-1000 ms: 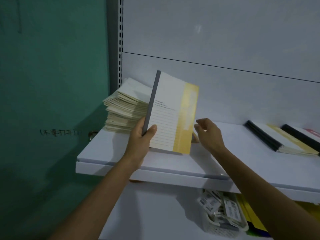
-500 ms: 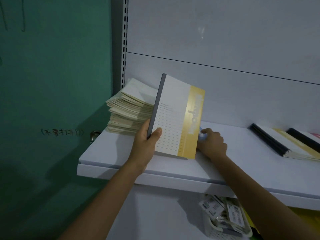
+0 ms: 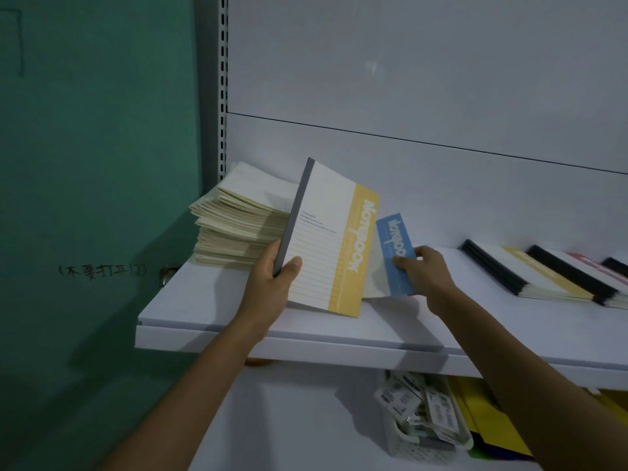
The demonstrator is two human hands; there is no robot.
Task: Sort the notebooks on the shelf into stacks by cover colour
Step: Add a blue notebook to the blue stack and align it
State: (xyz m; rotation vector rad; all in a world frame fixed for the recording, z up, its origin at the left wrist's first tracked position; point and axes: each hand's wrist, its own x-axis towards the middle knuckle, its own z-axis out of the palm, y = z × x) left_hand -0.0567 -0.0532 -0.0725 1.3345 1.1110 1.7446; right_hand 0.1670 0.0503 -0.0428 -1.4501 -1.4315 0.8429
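A green wall [image 3: 95, 147] fills the far left. At the left end of a white shelf [image 3: 210, 300] sits a tall, uneven pile of notebooks [image 3: 238, 229], its page edges fanned outward. A knock from the arm working beside it could send the top ones sliding. The left hand [image 3: 272, 287] grips a yellow notebook [image 3: 333, 243] by its grey spine, thumb on the cover, standing it upright at the shelf. Held along one edge only, it may swing open or slip off the shelf front. Just to the right, partly hidden behind it, a blue notebook [image 3: 396, 256] tilts upward, pinched at its outer edge by the right hand [image 3: 424, 277] — a thin hold that could bend the cover or let it drop. Further right lie flat stacks [image 3: 543, 280], one yellow, one pink; no blue stack shows, so misplacing the blue one seems possible.
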